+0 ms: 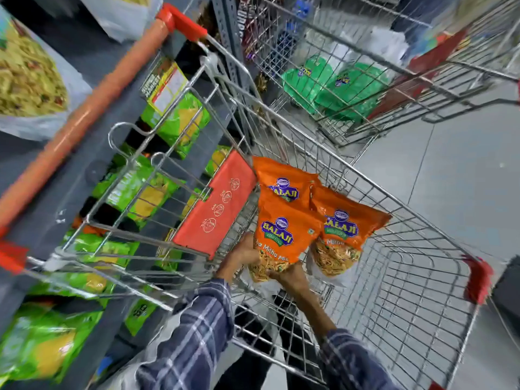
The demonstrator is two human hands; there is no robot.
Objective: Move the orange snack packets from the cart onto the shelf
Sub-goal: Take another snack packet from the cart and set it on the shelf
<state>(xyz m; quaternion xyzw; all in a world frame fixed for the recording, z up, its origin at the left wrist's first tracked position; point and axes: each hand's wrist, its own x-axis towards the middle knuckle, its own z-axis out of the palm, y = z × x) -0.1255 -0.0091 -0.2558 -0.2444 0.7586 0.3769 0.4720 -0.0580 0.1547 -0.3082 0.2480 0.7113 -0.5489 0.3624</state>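
Observation:
Three orange snack packets lie overlapped inside the wire cart. The front packet is gripped at its clear bottom end by both my hands: my left hand on its left edge, my right hand under its bottom. A second orange packet lies to its right, touching it. A third one sits behind, partly covered. The grey shelf stands to the left of the cart.
The shelf holds green snack packets; more lie lower down. The cart's orange child-seat flap and orange handle lie between me and the shelf. A second wire cart with green packets stands behind on the grey floor.

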